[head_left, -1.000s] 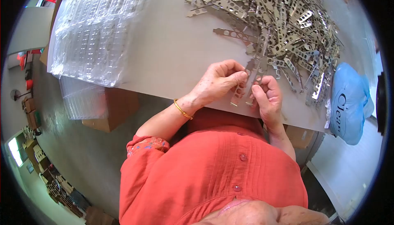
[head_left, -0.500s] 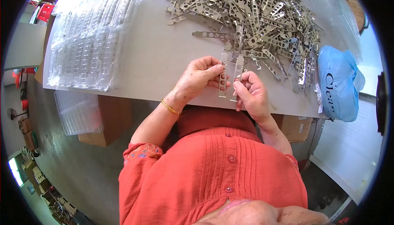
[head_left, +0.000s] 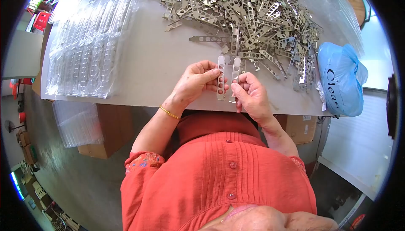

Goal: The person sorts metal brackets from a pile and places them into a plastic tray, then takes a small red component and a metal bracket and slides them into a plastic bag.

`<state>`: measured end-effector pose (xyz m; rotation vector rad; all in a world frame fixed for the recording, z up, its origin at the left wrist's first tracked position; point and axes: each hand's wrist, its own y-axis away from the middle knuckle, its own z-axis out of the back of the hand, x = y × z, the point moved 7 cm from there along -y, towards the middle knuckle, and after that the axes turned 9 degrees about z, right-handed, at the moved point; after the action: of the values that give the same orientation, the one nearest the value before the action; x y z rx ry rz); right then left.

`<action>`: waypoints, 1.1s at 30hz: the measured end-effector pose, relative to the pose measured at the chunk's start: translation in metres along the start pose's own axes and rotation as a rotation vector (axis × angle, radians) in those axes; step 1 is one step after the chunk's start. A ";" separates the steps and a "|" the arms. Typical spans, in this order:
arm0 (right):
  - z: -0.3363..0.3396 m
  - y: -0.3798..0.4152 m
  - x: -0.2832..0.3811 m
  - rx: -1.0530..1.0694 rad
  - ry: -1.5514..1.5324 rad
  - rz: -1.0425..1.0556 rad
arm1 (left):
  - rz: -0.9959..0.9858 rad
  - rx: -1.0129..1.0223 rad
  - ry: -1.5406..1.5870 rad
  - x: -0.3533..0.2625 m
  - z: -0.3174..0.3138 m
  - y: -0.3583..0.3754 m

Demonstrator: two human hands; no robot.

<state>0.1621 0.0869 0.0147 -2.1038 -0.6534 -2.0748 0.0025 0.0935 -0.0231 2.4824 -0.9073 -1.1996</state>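
Table (head_left: 156, 58): big, flat and pale.
Metal pile (head_left: 257, 24): lots of shiny silver strips with holes, all jumbled, at 1 o'clock from the hands.
Trays (head_left: 86, 49): see-through plastic, at 9 o'clock.
Bag (head_left: 341, 81): blue plastic with black letters, at 3 o'clock.
Left hand (head_left: 196, 79): pinches one thin silver metal strip with round holes (head_left: 221, 79).
Right hand (head_left: 252, 95): pinches another thin silver metal strip (head_left: 236, 68).
Held strips: side by side, a bit apart, tops toward 12 o'clock, near the table's 6 o'clock edge.
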 end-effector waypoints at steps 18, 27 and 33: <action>-0.002 -0.009 0.005 0.022 -0.015 -0.030 | 0.016 0.020 0.015 -0.001 0.000 -0.002; -0.003 -0.008 0.006 0.032 -0.010 -0.043 | 0.036 0.023 0.024 -0.001 -0.001 -0.003; -0.003 -0.008 0.005 0.036 -0.034 -0.040 | 0.038 0.024 0.031 0.000 0.000 -0.004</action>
<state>0.1560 0.0936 0.0182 -2.1275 -0.7373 -2.0357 0.0040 0.0961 -0.0252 2.4836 -0.9624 -1.1416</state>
